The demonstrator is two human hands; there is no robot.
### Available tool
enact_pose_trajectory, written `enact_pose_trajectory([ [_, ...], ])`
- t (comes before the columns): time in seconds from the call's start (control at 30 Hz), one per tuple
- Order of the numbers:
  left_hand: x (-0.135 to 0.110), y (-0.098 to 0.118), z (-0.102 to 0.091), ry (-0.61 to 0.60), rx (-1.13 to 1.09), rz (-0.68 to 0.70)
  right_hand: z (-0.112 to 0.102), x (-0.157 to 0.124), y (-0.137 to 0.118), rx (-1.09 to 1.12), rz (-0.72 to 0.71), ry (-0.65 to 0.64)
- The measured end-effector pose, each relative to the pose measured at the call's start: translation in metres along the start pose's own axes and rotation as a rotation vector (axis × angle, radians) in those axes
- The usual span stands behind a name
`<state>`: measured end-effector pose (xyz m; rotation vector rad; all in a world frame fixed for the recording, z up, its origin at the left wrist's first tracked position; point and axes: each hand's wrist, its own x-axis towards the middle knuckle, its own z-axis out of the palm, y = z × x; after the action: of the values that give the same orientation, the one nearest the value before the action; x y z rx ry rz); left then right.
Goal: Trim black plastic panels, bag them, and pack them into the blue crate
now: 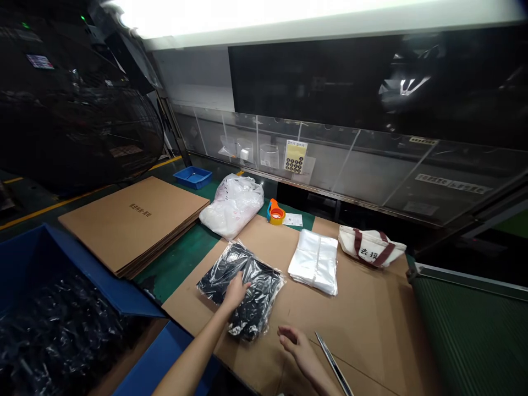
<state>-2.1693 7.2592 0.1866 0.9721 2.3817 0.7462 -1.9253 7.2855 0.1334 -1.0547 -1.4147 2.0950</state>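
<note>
My left hand (236, 291) is on a clear plastic-bagged bundle of black pieces (258, 300) lying on the cardboard-covered table. Its fingers are curled against the wrap between two bulging halves, and its thumb points right. Nearer the front edge, my right hand (297, 347) hovers with loosely bent fingers apart and nothing in them. Just right of it lies a long, thin metal strip (333, 363). A stack of clear flat plastic bags (315, 261) rests beyond my right hand.
A blue bin (82, 256) of black plastic-wrapped pieces stands at left. Behind it are stacked cardboard sheets (136, 220) and a blue tray (193, 177). Farther back sit a white plastic bag (234, 203), a tape dispenser (275, 213) and a canvas bag (371, 246).
</note>
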Motion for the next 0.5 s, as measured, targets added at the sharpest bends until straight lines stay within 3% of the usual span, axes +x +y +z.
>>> enact_pose_trajectory([
  [0.13, -0.013, 0.004, 0.023, 0.028, 0.127, -0.02, 0.017, 0.037, -0.001, 0.065, 0.016, 0.098],
  [0.27, -0.018, 0.005, 0.036, 0.009, 0.14, -0.098, 0.036, 0.063, -0.002, 0.176, 0.08, 0.054],
  [0.5, -0.007, -0.003, 0.032, -0.063, -0.195, -0.138, 0.051, 0.08, -0.014, 0.25, 0.115, -0.047],
])
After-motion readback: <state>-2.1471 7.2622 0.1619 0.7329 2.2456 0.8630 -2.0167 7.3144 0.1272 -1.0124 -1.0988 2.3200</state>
